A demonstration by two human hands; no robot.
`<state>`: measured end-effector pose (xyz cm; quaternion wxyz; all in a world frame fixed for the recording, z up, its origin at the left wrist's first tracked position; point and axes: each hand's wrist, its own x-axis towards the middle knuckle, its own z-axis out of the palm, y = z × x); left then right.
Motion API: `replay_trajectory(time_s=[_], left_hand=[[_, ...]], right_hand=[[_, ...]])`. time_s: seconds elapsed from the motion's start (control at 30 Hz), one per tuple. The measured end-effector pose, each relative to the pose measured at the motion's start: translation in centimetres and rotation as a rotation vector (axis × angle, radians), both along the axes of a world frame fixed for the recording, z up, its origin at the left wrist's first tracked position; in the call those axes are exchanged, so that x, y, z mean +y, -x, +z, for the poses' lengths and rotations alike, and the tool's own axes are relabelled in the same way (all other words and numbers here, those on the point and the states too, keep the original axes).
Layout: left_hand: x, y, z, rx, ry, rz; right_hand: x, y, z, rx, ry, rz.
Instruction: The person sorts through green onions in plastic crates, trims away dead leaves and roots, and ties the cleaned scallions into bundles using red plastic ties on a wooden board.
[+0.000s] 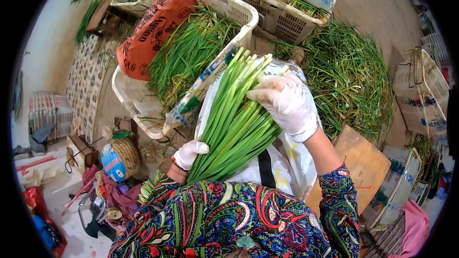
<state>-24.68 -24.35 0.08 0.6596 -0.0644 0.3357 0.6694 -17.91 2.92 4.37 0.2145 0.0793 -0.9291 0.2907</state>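
Observation:
A thick bunch of garlic chives (232, 124) leans over my lap, pale cut ends pointing away from me and green leaves fanning toward my body. My left hand (189, 154), in a white glove, is closed around its lower left side, thumb across the leaves; most of those fingers are hidden beneath. My right hand (285, 104), also gloved, pinches at stalks on the bunch's upper right side, its fingertips pressed together. A pale stalk end shows just above its knuckles. Under the bunch lies a white patterned apron or cloth (299, 160).
Ahead on the left, a white plastic crate (246, 12) holds loose greens and an orange-red sack (155, 28). Another filled crate (282, 21) stands beyond. A heap of leafy trimmings (349, 71) spreads at right, near a wooden board (361, 162). A woven basket (128, 157) sits at left.

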Motion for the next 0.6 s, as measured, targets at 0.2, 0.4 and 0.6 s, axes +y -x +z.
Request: replay_trajectory(time_s=[0.2, 0.4, 0.6], left_hand=[[0.6, 0.1, 0.8, 0.084, -0.01, -0.029], [0.3, 0.3, 0.6, -0.033, 0.088, 0.04], [-0.7, 0.5, -0.4, -0.144, 0.016, 0.033]], right_hand=[[1.2, -0.9, 0.8, 0.118, 0.056, -0.103], [0.0, -0.5, 0.3, 0.052, -0.18, 0.057], [0.5, 0.3, -0.1, 0.11, -0.193, 0.207]])
